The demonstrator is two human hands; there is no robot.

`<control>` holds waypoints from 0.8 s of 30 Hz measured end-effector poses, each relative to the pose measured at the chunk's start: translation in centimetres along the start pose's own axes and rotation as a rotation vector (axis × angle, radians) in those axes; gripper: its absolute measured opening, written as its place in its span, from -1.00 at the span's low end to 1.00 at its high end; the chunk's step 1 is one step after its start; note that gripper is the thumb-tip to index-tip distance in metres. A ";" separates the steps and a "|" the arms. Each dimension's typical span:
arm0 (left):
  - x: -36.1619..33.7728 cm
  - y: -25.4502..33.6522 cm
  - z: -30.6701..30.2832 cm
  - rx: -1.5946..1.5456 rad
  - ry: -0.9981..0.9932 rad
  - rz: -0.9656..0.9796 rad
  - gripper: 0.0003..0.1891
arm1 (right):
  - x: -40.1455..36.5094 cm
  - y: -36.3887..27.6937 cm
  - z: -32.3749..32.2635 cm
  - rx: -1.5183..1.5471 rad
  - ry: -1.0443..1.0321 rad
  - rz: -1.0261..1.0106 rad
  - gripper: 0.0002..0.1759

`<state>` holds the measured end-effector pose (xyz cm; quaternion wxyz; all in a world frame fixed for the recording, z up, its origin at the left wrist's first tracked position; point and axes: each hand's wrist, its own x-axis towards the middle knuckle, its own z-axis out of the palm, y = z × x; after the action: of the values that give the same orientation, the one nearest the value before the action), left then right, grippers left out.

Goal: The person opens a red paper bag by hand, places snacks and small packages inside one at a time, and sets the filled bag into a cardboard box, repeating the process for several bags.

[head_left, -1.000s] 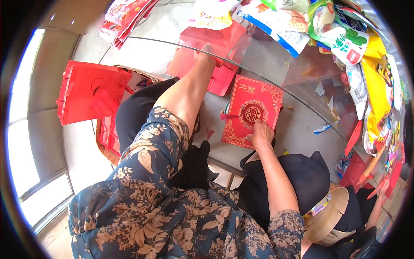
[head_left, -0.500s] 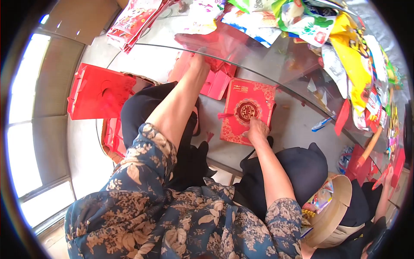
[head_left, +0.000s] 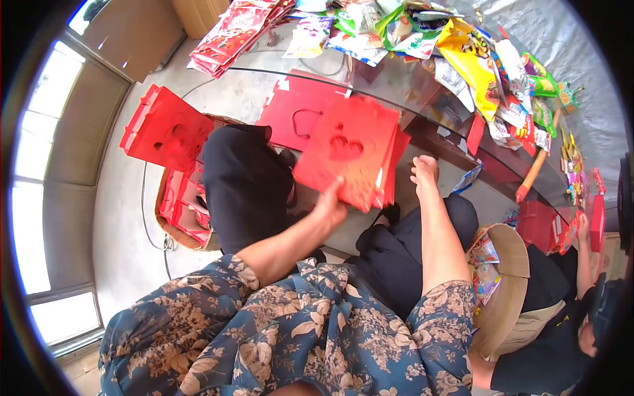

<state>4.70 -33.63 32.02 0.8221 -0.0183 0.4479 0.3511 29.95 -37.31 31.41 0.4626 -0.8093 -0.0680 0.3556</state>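
Note:
My left hand (head_left: 331, 203) grips the lower edge of a red paper gift bag (head_left: 350, 148), held tilted over the floor between my knees. A heart and darker red patterns show on its front, and several layered edges along its right side. To the right of the bag is my right hand (head_left: 424, 169), fingers curled in, with nothing visible in them and a gap between it and the bag. Behind the held bag lies another red gift bag (head_left: 290, 109) with a looped handle, partly covered by it.
Snack packets (head_left: 472, 63) and red packets (head_left: 241, 33) lie on the glass tabletop (head_left: 403, 82). At left stand a red bag (head_left: 168, 132) and a basket (head_left: 165, 224) of red items. A cardboard box (head_left: 508, 277) with packets is at my right, beside another person's arm (head_left: 584, 261).
My left hand has come back from under the glass with the heart-marked bag. My right hand has left the red tasselled item, which no longer shows, and has risen slightly rightward.

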 end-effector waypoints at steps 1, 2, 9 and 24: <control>0.2 -2.2 -2.1 0.040 0.017 -0.037 -0.47 | -0.3 -0.2 -0.2 -0.031 0.006 0.004 -0.48; 0.8 -4.2 -4.6 0.105 -0.028 -0.068 -0.46 | -0.6 -0.2 -0.5 -0.062 0.014 0.011 -0.47; 2.9 -4.9 -7.2 0.428 -0.030 -0.394 -0.35 | -1.4 5.6 2.6 -0.262 -0.053 -0.078 -0.31; 2.2 5.2 0.0 1.520 -0.261 1.196 -0.56 | -3.1 6.0 5.6 -0.556 0.101 -0.298 -0.54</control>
<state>2.38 -28.48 31.78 0.3443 0.7860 0.3957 0.3272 22.78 -38.16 26.45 0.2733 -0.9024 -0.2576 0.2111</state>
